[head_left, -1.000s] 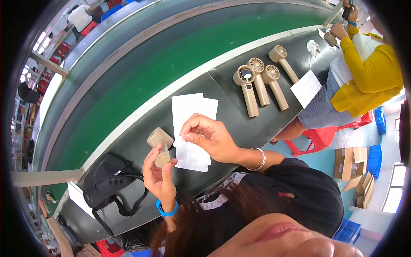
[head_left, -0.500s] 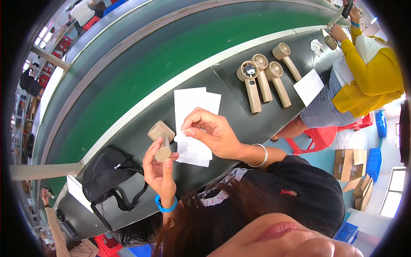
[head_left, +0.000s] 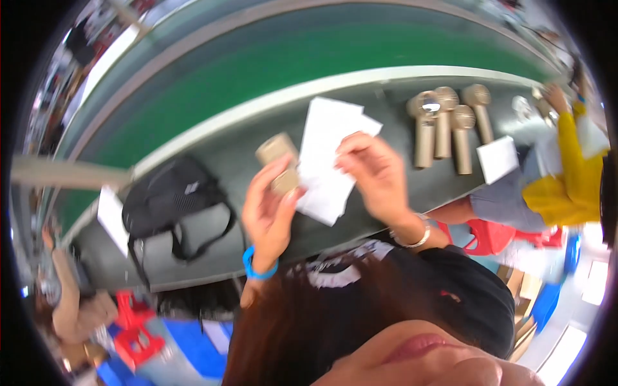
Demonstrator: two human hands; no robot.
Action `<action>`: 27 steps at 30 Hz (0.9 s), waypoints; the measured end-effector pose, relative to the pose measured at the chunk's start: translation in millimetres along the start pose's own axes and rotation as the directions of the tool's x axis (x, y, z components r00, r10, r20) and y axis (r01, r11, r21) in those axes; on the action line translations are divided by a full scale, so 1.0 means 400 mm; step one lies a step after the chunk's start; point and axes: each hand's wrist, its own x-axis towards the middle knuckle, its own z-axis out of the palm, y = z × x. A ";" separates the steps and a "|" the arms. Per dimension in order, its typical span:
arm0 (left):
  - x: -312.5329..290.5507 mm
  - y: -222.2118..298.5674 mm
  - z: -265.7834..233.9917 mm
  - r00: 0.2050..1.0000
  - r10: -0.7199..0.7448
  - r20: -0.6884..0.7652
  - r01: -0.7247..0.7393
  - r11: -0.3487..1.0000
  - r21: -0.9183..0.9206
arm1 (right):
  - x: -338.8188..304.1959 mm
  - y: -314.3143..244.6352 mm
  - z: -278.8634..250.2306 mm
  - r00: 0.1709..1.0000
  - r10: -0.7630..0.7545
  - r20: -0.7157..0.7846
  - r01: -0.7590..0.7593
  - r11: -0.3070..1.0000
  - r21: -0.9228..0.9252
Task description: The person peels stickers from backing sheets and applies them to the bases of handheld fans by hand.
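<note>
So the tan fan (head_left: 277,150) is over the dark table (head_left: 248,138), gripped between the thumb and fingers of the left hand (head_left: 267,209). The right hand (head_left: 381,177) has its fingertips bunched near the white papers (head_left: 327,151), can't tell if they're pinching anything. Black bag (head_left: 168,196) sits left, four more fans (head_left: 442,128) lie right.

On my feed the person wears a black shirt (head_left: 405,289) across the lower middle of the frame. Its right sleeve (head_left: 467,267) is short; the left one I can't make out behind long, loose hair (head_left: 273,341). I see a pale print (head_left: 338,276) on the chest, too blurred for me to read, and a small red mark (head_left: 450,296) right of it. A plain bright blue band (head_left: 259,275) circles the wrist of the bare left hand (head_left: 265,222); a thin silvery bracelet (head_left: 425,237) rings the right wrist, below the equally bare right hand (head_left: 380,180).
</note>
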 end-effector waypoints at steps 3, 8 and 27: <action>-0.002 0.012 0.002 1.000 0.029 0.012 -0.029 0.999 0.043 | -0.006 -0.003 0.008 1.000 -0.003 0.016 0.003 1.000 0.004; -0.007 0.008 -0.006 1.000 0.005 0.020 -0.006 1.000 0.021 | -0.009 0.001 0.016 0.998 0.046 0.052 -0.048 0.998 0.038; -0.019 0.007 0.024 0.999 -0.030 -0.014 0.028 0.995 -0.099 | -0.024 -0.012 0.020 0.997 -0.019 0.080 0.013 0.997 0.071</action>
